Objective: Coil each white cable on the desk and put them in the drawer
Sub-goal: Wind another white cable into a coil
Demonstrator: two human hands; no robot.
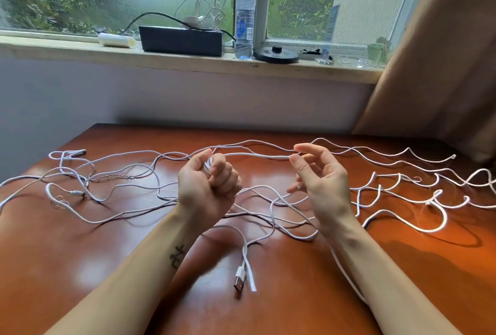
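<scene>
Several white cables (128, 170) lie tangled in loose loops across the reddish-brown desk (295, 294). My left hand (208, 187) is raised over the middle of the desk and grips one white cable in its fist. A taut stretch of that cable (257, 156) runs rightward to my right hand (319, 181), which pinches it between thumb and forefinger, the other fingers loose. A white USB plug (239, 279) lies on the desk in front of my hands. No drawer is in view.
A windowsill (188, 62) behind the desk holds a black box (182, 40), a water bottle (244, 20), a black round base (276, 54) and small items. A brown curtain (442, 52) hangs at the right. Wavy cables reach the desk's right edge.
</scene>
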